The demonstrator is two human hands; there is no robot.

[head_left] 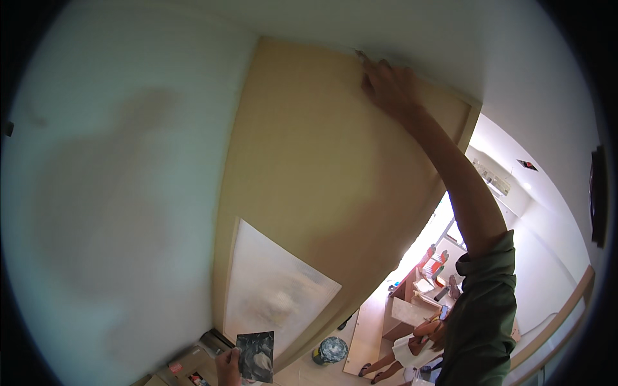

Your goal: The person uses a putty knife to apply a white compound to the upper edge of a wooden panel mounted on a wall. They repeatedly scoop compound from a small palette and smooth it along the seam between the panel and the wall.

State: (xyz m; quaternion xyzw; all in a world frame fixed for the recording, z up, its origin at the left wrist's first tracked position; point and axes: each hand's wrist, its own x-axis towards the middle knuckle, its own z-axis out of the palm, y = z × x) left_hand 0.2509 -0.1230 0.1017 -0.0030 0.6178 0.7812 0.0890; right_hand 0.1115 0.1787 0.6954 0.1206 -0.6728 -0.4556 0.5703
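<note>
My right hand [394, 90] is raised high, its fingers curled at the seam where the beige panel [309, 141] meets the white ceiling [386, 26]. A small greyish tip [360, 54] sticks out past the fingers against the seam; what it belongs to is hidden in the hand. Low in the view, my left hand [227, 368] grips the edge of a dark, flat, square plate [255, 356] smeared with whitish paste. A pale rectangular sheet or board [277, 289] lies against the lower part of the panel, with a cloudy patch on it.
A bucket [331, 350] with a whitish top stands on the floor below. Boxes [193, 363] lie at the lower left. Beyond the panel's right edge, a person [412, 344] in a white skirt stands near a cluttered table [412, 312]. A wooden rail [553, 321] runs at the right.
</note>
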